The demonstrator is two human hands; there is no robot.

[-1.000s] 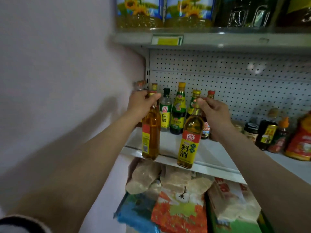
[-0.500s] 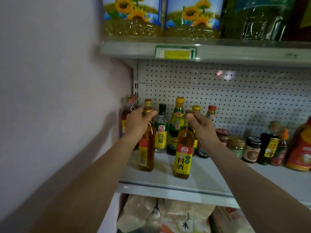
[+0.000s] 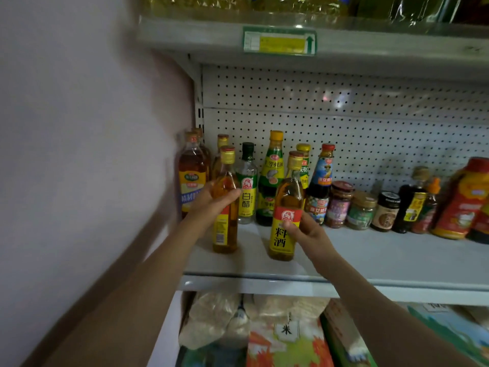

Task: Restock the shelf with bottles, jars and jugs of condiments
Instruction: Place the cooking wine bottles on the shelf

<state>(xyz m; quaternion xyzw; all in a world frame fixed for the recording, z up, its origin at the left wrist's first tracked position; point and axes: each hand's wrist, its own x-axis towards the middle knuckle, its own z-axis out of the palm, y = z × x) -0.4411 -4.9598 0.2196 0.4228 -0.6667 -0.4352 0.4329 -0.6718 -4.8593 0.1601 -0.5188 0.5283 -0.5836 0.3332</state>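
Two amber cooking-wine bottles stand upright near the front of the white shelf [image 3: 383,263]. My left hand [image 3: 211,201] grips the left bottle [image 3: 225,231] around its shoulder, its label turned sideways. My right hand [image 3: 304,230] holds the right bottle [image 3: 284,242] at its red and yellow label, which faces me. Behind them stand a white-vinegar bottle [image 3: 247,189], a green bottle with a yellow cap [image 3: 272,181] and a dark sauce bottle with a red cap [image 3: 321,186].
A wall closes the shelf on the left, with an oil bottle [image 3: 191,176] against it. Jars [image 3: 361,210] and more sauce bottles [image 3: 465,202] line the back right. An upper shelf with a price tag [image 3: 279,42] hangs above. Rice bags [image 3: 285,332] lie below.
Both bottles were carried from the shelf's front edge onto it and set down. My hands slid down from the caps to the bodies of the bottles.
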